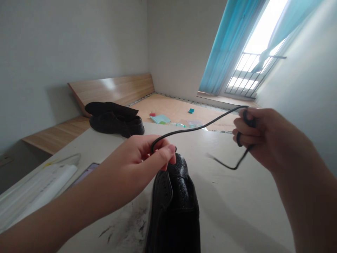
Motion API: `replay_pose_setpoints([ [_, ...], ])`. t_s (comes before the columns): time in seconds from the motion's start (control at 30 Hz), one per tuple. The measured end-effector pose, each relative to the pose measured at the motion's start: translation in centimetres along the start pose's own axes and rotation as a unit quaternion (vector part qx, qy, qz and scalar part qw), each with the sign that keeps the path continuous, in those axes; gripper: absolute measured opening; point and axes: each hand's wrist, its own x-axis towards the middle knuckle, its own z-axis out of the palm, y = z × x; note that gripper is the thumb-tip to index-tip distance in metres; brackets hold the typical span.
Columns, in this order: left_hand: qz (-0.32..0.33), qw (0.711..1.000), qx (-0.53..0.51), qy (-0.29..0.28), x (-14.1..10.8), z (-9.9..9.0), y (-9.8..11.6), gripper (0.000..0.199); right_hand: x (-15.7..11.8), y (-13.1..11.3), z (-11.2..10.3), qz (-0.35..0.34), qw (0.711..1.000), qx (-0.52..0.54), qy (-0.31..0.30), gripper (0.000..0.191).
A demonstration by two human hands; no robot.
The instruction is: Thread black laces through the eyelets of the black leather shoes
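Observation:
A black shoelace runs in a slack curve between my two hands. My left hand pinches one part of it between thumb and fingers, just above the toe of a black leather shoe. Off to the right, my right hand is closed on the lace, which loops around its fingers; a loose end dangles below it. The shoe lies on the white table with its toe pointing away from me. Its row of eyelets shows on the left flap, and no lace is seen in them.
Another black shoe sits at the table's far left with a black insole on top. A phone or tablet and a clear plastic package lie at left. Beyond the table, a wooden bed board holds small items.

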Motion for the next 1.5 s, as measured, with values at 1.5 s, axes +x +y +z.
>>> replay_pose_setpoints([
  [1.5, 0.148, 0.912, 0.347, -0.160, -0.7, 2.5, -1.4, 0.019, -6.1, -0.8, 3.7, -0.069, 0.771, -0.476, -0.418, 0.013],
])
